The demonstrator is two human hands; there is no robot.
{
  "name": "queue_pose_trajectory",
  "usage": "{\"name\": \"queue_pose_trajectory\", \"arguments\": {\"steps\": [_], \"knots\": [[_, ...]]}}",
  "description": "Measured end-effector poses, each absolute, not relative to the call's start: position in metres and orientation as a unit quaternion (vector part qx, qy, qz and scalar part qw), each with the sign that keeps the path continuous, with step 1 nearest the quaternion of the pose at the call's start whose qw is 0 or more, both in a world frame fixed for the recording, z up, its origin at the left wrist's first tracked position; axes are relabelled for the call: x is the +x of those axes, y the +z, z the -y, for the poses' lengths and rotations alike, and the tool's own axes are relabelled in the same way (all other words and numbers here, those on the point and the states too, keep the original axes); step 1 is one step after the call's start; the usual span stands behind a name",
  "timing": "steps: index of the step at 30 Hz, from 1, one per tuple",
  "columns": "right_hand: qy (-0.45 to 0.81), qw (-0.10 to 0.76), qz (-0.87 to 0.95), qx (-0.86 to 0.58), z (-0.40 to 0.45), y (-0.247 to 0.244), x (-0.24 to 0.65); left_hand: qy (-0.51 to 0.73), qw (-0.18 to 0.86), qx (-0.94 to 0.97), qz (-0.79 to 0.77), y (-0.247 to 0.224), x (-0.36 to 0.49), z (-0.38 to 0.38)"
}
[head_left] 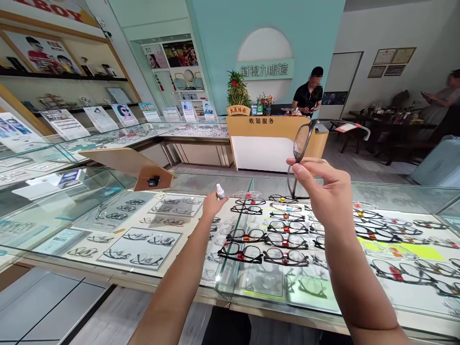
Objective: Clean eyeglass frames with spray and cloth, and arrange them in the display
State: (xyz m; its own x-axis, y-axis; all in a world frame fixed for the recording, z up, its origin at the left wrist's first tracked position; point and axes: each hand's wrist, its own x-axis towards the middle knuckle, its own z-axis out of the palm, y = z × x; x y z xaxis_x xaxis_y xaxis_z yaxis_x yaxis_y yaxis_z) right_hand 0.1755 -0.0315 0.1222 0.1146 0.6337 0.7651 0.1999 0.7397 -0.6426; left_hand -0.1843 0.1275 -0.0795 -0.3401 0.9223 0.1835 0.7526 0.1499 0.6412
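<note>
Fingers of my right hand (328, 189) pinch dark-framed spectacles (302, 142), right of centre; small white bottle (220, 192) at my left hand (212, 205).
My right thumb and forefinger grip the spectacles by the frame; they stand on end, one lens above my fingertips, the other lower and partly hidden. At mid-frame, the bottle is upright between my left thumb and fingers; whether these press on it I cannot tell. Both hands are above a glass display counter (273, 312), where rows of spectacle frames (285, 243), many with red tags, lie at lower right. A tilted wooden panel (124, 165) rests at left. Upper right of centre, a person in a dark shirt (305, 98) stands behind a desk (268, 155).
</note>
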Motion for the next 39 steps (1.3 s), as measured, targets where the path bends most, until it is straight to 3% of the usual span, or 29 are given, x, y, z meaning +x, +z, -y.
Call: {"name": "queue_pose_trajectory", "arguments": {"steps": [4, 9, 12, 14, 18, 24, 34, 39], "knots": [[0.161, 0.667, 0.650, -0.325, 0.034, 0.124, 0.180, 0.408, 0.143, 0.522, -0.735, -0.067, -0.179, -0.124], [0.164, 0.675, 0.640, -0.330, 0.032, 0.125, 0.187, 0.524, 0.163, 0.516, -0.658, -0.008, -0.151, -0.119], [0.167, 0.676, 0.634, -0.335, 0.029, 0.125, 0.190, 0.584, 0.215, 0.554, -0.552, 0.040, -0.111, -0.106], [0.171, 0.676, 0.631, -0.340, 0.028, 0.126, 0.191, 0.642, 0.317, 0.559, -0.418, 0.070, -0.081, -0.090], [0.185, 0.673, 0.627, -0.346, 0.025, 0.127, 0.193, 0.604, 0.467, 0.584, -0.275, 0.105, -0.032, -0.054], [0.257, 0.642, 0.636, -0.342, 0.017, 0.126, 0.190, 0.518, 0.617, 0.561, -0.189, 0.109, -0.016, -0.035], [0.384, 0.579, 0.651, -0.304, 0.006, 0.110, 0.157, 0.459, 0.616, 0.587, -0.255, 0.112, -0.032, -0.041], [0.386, 0.557, 0.665, -0.314, 0.004, 0.108, 0.159, 0.490, 0.506, 0.651, -0.283, 0.098, -0.042, -0.053]]}}
